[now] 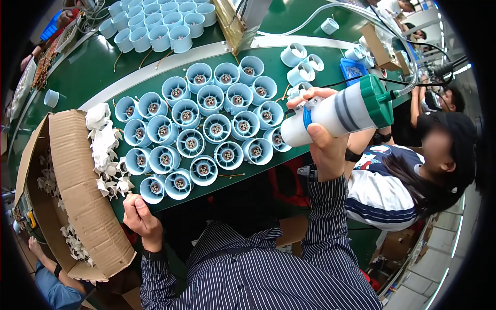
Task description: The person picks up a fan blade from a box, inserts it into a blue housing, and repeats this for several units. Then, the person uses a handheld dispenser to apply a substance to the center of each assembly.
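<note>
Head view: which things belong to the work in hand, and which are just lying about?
Likely in use:
green-capped cartridge, in the right hand
pale-blue motor housings, grouped
white impellers, near the left hand

Apparently lying about:
lone blue housing, far left
cardboard carton, upper right

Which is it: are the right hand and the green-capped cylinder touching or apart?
Touching: the head view shows the right hand gripping the green-capped cylinder, thumb on its pale side.
</note>
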Tool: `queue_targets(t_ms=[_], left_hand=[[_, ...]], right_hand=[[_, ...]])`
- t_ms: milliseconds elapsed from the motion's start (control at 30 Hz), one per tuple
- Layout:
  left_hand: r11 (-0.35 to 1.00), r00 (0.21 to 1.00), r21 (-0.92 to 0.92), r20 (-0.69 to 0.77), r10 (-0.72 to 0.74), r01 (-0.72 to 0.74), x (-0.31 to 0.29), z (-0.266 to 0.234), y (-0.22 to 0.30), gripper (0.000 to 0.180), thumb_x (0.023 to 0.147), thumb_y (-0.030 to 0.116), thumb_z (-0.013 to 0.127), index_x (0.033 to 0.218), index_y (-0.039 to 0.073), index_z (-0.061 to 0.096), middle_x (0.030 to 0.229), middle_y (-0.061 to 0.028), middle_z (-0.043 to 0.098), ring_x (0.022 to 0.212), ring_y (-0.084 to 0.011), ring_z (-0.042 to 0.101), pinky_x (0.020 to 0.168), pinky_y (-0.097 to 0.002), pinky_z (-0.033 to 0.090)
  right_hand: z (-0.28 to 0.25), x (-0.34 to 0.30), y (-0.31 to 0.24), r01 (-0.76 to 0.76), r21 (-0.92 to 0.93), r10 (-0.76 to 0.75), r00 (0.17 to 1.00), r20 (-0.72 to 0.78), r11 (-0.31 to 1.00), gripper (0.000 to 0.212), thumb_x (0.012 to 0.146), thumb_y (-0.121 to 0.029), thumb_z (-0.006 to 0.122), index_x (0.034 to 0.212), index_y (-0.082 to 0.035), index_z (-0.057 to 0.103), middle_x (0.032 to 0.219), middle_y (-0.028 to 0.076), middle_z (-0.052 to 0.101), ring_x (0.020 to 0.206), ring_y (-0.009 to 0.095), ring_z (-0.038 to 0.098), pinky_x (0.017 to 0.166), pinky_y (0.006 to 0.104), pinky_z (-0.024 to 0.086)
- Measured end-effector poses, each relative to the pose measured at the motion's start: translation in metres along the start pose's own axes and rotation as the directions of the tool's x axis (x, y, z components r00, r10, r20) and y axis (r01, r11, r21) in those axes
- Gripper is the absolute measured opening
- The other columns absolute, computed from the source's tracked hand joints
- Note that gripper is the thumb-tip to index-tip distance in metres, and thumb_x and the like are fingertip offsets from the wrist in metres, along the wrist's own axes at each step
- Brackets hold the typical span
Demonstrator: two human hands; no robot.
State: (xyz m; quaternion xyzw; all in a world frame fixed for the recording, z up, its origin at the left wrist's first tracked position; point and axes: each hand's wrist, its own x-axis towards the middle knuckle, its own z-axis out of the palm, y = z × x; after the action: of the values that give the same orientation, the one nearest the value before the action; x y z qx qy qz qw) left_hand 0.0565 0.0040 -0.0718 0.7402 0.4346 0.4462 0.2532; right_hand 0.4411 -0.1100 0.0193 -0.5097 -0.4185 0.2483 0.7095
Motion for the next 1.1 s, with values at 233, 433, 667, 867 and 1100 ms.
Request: queue_targets(t_ms=[233,433,667,867,1100], left_hand=[[1.000,1.000,-0.001,0.000,-0.007,0.007,-0.002,-0.001,0.000,0.021,0.106,0.012,0.050,0.091,-0.001,0.054,0.077,-0.0095,0.056,0.066,-0.0199,0.050,0.062,-0.0333,0.041],[0.999,1.000,-0.037,0.013,-0.015,0.016,-0.003,0.000,-0.006,0.025,0.110,0.015,0.049,0.091,0.000,0.053,0.081,-0.0053,0.053,0.068,-0.0128,0.044,0.062,-0.0287,0.036],[0.999,1.000,-0.040,0.011,0.008,-0.007,-0.001,0.000,-0.003,0.025,0.109,0.015,0.049,0.090,0.000,0.053,0.080,-0.0056,0.052,0.067,-0.0140,0.044,0.061,-0.0296,0.036],[0.999,1.000,-0.033,0.001,0.019,-0.019,0.000,0.001,-0.002,0.024,0.109,0.014,0.050,0.090,-0.001,0.054,0.080,-0.0067,0.052,0.067,-0.0161,0.044,0.062,-0.0309,0.037],[0.999,1.000,-0.043,0.000,0.031,-0.031,-0.001,0.000,-0.004,0.023,0.108,0.013,0.050,0.091,-0.001,0.054,0.080,-0.0066,0.052,0.067,-0.0158,0.044,0.062,-0.0309,0.037]], right_hand=[[0.004,-0.001,-0.009,-0.001,-0.044,0.000,0.999,-0.037,0.999,0.066,0.085,-0.026,0.084,0.137,-0.001,0.054,0.127,0.013,0.059,0.115,0.033,0.068,0.103,0.0484,0.052],[0.024,0.007,-0.034,-0.038,-0.110,0.051,0.992,0.116,0.993,0.069,0.083,-0.030,0.087,0.135,0.000,0.054,0.126,0.014,0.059,0.115,0.033,0.068,0.099,0.0496,0.056],[0.038,0.000,-0.012,-0.017,-0.021,0.020,0.986,0.164,1.000,0.069,0.083,-0.032,0.087,0.134,-0.002,0.053,0.122,0.013,0.057,0.113,0.032,0.067,0.100,0.0532,0.056],[0.039,-0.004,0.001,0.011,0.107,-0.024,0.992,0.121,0.994,0.058,0.083,-0.012,0.084,0.131,0.003,0.057,0.119,0.015,0.061,0.114,0.031,0.068,0.103,0.0491,0.054],[0.039,-0.006,0.000,-0.034,0.057,0.028,0.994,0.102,0.998,0.062,0.083,-0.024,0.086,0.131,0.000,0.054,0.120,0.013,0.058,0.113,0.031,0.066,0.102,0.0534,0.054]])
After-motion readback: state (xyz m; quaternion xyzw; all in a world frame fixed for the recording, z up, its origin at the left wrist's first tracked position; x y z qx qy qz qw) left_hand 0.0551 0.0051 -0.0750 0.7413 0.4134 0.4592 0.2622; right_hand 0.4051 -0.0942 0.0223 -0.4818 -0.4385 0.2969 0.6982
